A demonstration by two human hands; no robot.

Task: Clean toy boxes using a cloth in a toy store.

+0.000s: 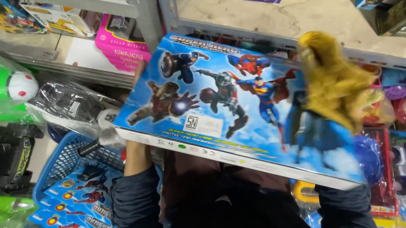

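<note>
Blue basket (65, 161) at lower left — stocked with flat blue toy boxes (77, 211). Left hand (135, 157) supports a large blue toy box (228, 110) from beneath, fingers hidden, grip cannot be told. Right hand (331, 78) — in a yellow duster mitt, pressed flat on the box's right end, below the metal shelf (305, 17).

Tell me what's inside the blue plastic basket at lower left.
The blue basket holds flat blue toy boxes printed with action figures, stacked overlapping. The left hand and its dark sleeve cover the right part; anything beneath the top boxes is hidden.
</note>
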